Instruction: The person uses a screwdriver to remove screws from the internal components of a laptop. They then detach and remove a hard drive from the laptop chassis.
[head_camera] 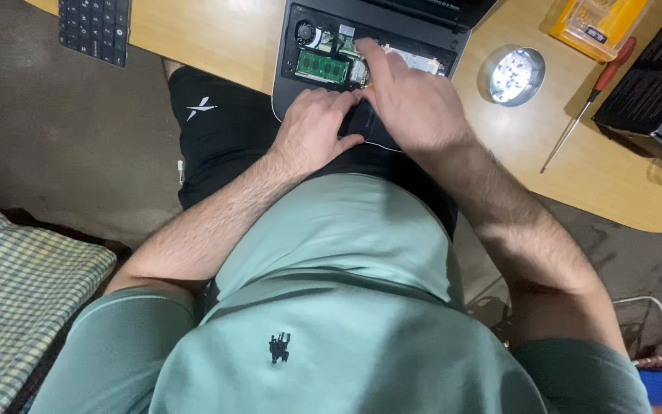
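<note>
An opened black laptop (438, 34) lies at the near edge of a wooden desk (216, 34), its keyboard removed and its insides exposed. A green memory board (321, 67) shows in the open bay. My left hand (316, 126) rests with curled fingers on the laptop's palm rest. My right hand (411, 100) lies beside it, its index finger stretched into the bay and touching parts near the middle. Neither hand visibly holds a tool.
A detached black keyboard (94, 27) lies at the desk's far left. A round metal dish of small screws (514, 75), a red-handled screwdriver (588, 100), a yellow bit case (598, 23) and a black box (657, 84) sit to the right. A checked cloth (17, 299) lies on the floor.
</note>
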